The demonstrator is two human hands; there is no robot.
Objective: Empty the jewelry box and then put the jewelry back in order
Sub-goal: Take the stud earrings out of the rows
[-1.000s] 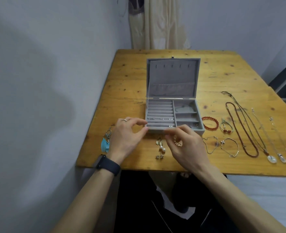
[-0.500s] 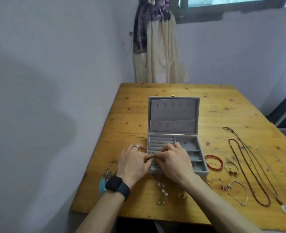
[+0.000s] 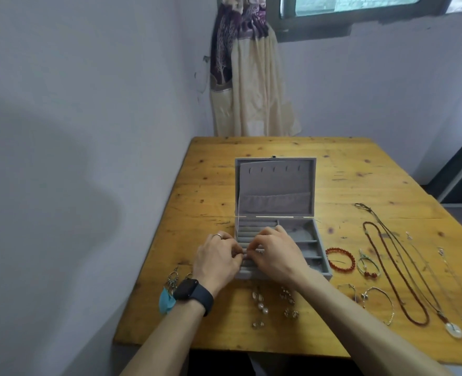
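Observation:
A grey jewelry box stands open on the wooden table, lid upright. My left hand and my right hand meet over its ring rolls, fingertips pinched together on a small ring-like piece that I can barely make out. In front of the box lie pearl earrings and small earrings. Feather earrings lie by my left wrist. To the right are a red bead bracelet, thin bracelets and several necklaces.
A wall runs close along the table's left edge. A curtain hangs behind the far edge under a window. A dark watch sits on my left wrist. The table's near edge lies just below the earrings.
Both hands rose from the table in front of the box to the ring rolls and came together. The camera tilted up, so more wall and the window show.

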